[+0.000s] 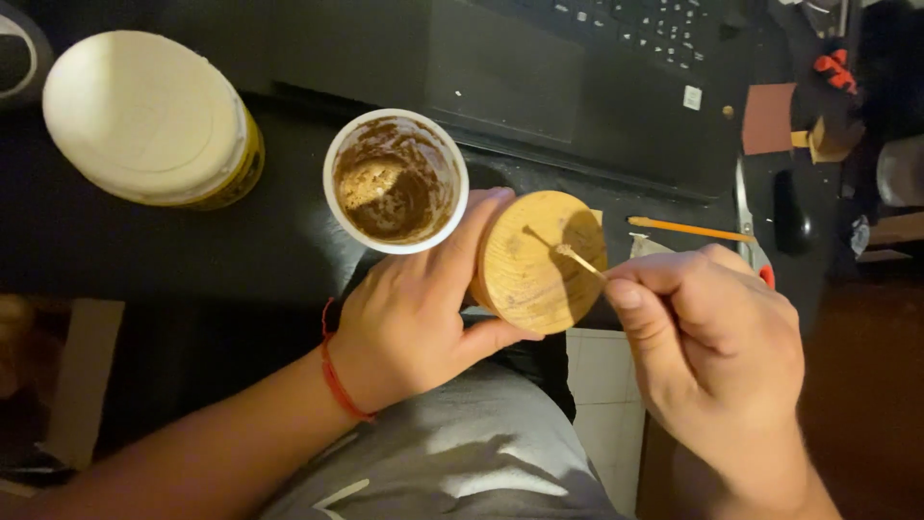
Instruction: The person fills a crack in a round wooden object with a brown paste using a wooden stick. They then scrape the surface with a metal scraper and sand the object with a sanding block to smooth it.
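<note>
Black desk (144,250), largest to smallest: black laptop (577,87) along the far edge, big tub with a white lid and yellow wall (144,116) at the far left corner, white cup smeared inside with brown paste (396,180) mid-desk, near the front edge. My left hand (414,308) wraps the round light wooden disc (539,260), held tilted just off the front edge, beside the cup. My right hand (712,337) pinches a thin wooden stick (580,260), tip on the disc face. Risks: disc is unsupported over my lap, so hard stick pressure could twist it loose. Stick looks flimsy, may snap. Left knuckles nearly touch the cup; a nudge could tip it toward the laptop.
</note>
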